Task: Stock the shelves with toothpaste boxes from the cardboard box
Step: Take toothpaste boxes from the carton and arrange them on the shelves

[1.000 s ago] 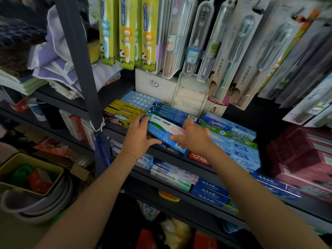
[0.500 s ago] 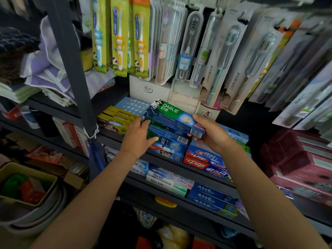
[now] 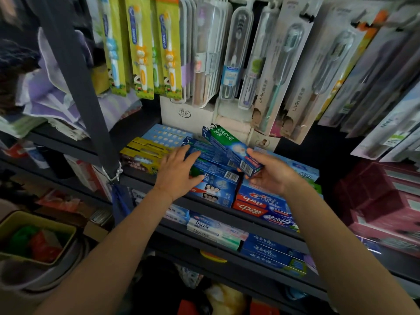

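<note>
My right hand (image 3: pixel 270 173) grips the near end of a green and blue Darlie toothpaste box (image 3: pixel 229 146), tilted above the stack on the dark shelf (image 3: pixel 218 213). My left hand (image 3: pixel 179 171) rests with spread fingers on the blue toothpaste boxes (image 3: pixel 213 171) stacked beside it. Red and blue Crest boxes (image 3: pixel 263 201) lie under my right hand. Yellow boxes (image 3: pixel 145 153) sit at the left of the shelf. The cardboard box is not in view.
Packaged toothbrushes (image 3: pixel 229 57) hang close above the shelf. A dark upright post (image 3: pixel 77 87) stands at the left. More toothpaste boxes (image 3: pixel 218 230) fill the lower shelf. Red boxes (image 3: pixel 381 198) are at the right, a bin (image 3: pixel 34 237) at the lower left.
My right hand lifted the Darlie box off the stack and now holds it tilted. My left hand has opened and spread on the boxes below.
</note>
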